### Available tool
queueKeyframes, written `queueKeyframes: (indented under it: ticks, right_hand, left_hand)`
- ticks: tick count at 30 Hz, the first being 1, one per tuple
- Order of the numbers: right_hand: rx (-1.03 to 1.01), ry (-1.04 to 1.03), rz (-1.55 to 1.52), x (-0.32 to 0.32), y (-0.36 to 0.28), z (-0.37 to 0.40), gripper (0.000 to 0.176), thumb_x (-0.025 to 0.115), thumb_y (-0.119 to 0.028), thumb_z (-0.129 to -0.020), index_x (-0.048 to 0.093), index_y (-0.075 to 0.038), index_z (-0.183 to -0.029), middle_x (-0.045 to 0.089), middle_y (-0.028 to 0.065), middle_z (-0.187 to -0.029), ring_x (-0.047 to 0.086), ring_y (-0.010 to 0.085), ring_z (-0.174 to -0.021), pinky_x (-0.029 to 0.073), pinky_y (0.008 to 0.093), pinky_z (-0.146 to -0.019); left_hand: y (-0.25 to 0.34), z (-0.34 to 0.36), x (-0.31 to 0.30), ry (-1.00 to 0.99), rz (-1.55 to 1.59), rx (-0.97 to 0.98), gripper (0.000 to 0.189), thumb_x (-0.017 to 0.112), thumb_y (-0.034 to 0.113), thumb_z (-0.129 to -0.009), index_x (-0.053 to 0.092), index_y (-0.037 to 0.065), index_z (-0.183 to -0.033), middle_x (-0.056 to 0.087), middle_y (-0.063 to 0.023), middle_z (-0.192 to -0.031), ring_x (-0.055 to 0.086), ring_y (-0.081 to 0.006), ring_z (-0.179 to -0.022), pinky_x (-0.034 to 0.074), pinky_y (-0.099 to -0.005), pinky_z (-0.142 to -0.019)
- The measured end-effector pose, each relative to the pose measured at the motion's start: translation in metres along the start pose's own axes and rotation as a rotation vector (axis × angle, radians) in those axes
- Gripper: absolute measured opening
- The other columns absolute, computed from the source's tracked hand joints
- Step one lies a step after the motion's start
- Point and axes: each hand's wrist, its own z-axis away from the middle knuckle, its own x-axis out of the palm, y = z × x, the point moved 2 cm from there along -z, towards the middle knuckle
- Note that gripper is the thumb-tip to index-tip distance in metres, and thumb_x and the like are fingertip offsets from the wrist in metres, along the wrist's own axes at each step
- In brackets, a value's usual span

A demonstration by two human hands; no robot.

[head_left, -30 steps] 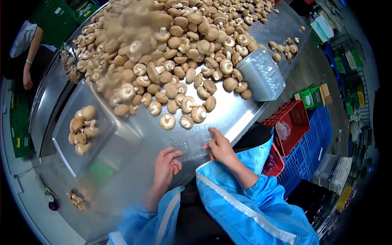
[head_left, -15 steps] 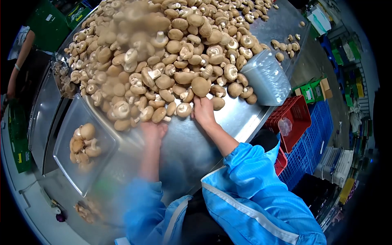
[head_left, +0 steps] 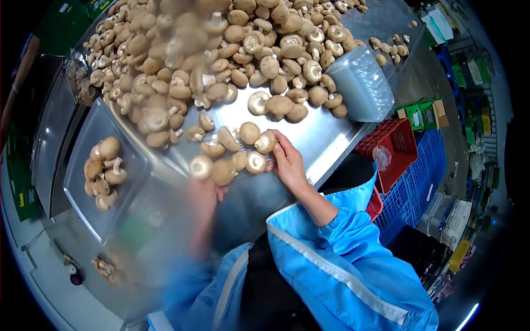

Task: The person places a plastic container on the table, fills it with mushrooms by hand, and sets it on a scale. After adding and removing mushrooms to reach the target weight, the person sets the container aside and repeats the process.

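Note:
A big pile of brown mushrooms (head_left: 221,49) covers the steel table (head_left: 326,143). A small cluster of mushrooms (head_left: 232,157) lies apart from it, close to the table's near edge. My right hand (head_left: 288,163) rests against the right side of this cluster, fingers curled on a pale-capped mushroom (head_left: 265,142). My left hand (head_left: 201,190) is motion-blurred just below the cluster's left end, next to a round mushroom (head_left: 200,166); its fingers cannot be made out. Both arms wear blue sleeves.
A clear tray (head_left: 74,187) holding several mushrooms sits at the left. A stack of clear plastic containers (head_left: 361,83) lies on its side at the right. Red crate (head_left: 395,151) and blue crate (head_left: 425,187) stand below the table's right edge. Another person's arm (head_left: 14,83) shows far left.
Both hands reached into the pile's edge, then drew back toward me, dragging a small cluster of mushrooms away from the pile. The left hand is now blurred.

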Motion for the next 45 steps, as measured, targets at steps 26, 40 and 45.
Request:
queueKeyframes:
  ticks: [26, 40, 45]
  right_hand:
    - [-0.255, -0.03, 0.697, -0.031, -0.003, 0.041, 0.03, 0.06, -0.01, -0.091, 0.059, -0.001, -0.119, 0.062, 0.0182, -0.096, 0.063, 0.0345, -0.083, 0.05, 0.0414, -0.076]
    - [-0.39, 0.156, 0.948, -0.039, -0.061, -0.004, 0.029, 0.062, -0.017, -0.091, 0.059, -0.003, -0.116, 0.061, 0.018, -0.104, 0.061, 0.0377, -0.093, 0.051, 0.0455, -0.079]
    - [-0.317, 0.107, 0.965, -0.029, -0.042, -0.034, 0.028, 0.064, -0.023, -0.093, 0.062, -0.001, -0.109, 0.064, 0.021, -0.1, 0.066, 0.0372, -0.082, 0.052, 0.0453, -0.074]
  left_hand:
    - [-0.004, 0.049, -0.021, 0.109, -0.681, 0.416, 0.026, 0.056, 0.008, -0.098, 0.059, 0.001, -0.123, 0.059, -0.0036, -0.097, 0.056, -0.0067, -0.066, 0.044, -0.02, -0.055]
    - [0.012, 0.052, -0.021, 0.317, -0.685, 0.525, 0.03, 0.055, 0.004, -0.094, 0.058, 0.001, -0.124, 0.061, -0.0104, -0.121, 0.061, -0.0131, -0.092, 0.048, -0.0237, -0.075]
    - [0.044, 0.054, 0.006, 0.128, -0.859, 0.692, 0.054, 0.064, 0.012, -0.086, 0.049, 0.001, -0.137, 0.048, -0.0189, -0.141, 0.049, -0.0322, -0.128, 0.041, -0.0405, -0.103]
